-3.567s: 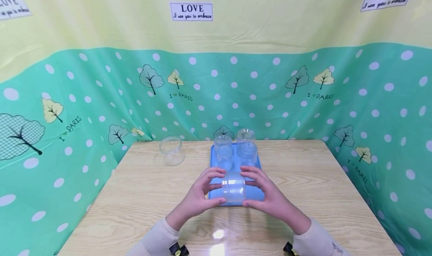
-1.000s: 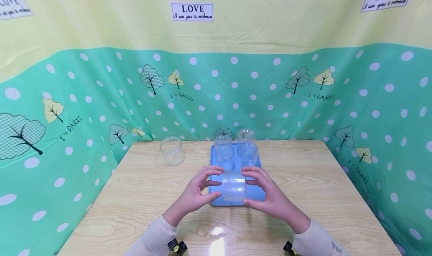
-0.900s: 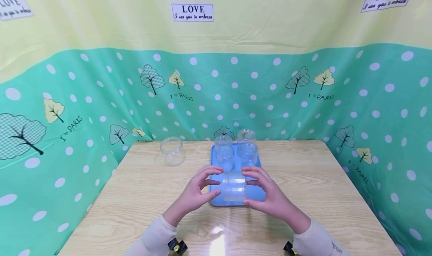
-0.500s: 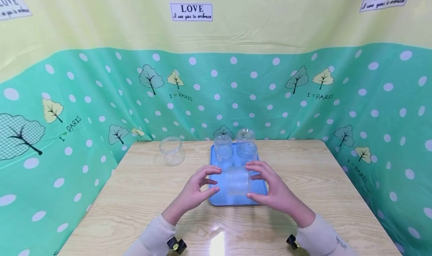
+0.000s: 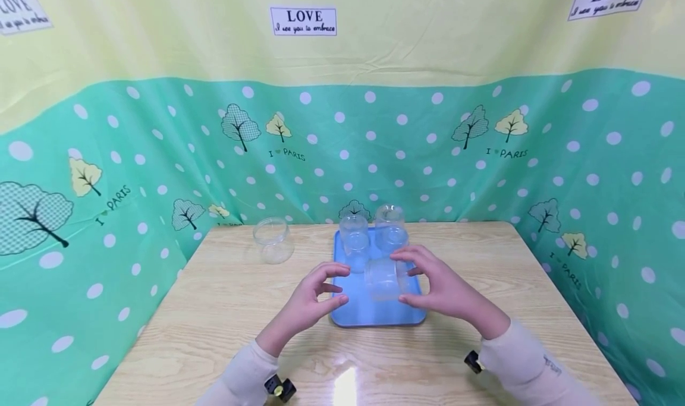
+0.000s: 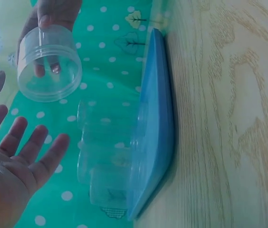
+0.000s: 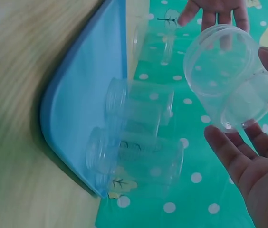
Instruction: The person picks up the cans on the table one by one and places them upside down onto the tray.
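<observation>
A clear plastic jar (image 5: 383, 280) hangs sideways above the front of a blue tray (image 5: 353, 318), its threaded mouth towards the left hand. My right hand (image 5: 448, 287) grips the jar's base end between thumb and fingers; in the right wrist view the fingers spread around the bottom of the jar (image 7: 229, 78). To the left, my left hand (image 5: 311, 298) is held apart from the jar, fingers loosely bent and nothing in it. At the back of the tray several similar clear jars (image 5: 354, 239) stand upright, threaded ends down in the right wrist view.
Another clear jar (image 5: 273, 239) stands on the wooden table (image 5: 225, 311) at the back left. A green and yellow patterned cloth (image 5: 342, 138) encloses the table at the back and sides.
The left fingers have come off the jar. My right hand has carried the jar to the right and slightly away, tilting it. The jars standing on the tray have not moved.
</observation>
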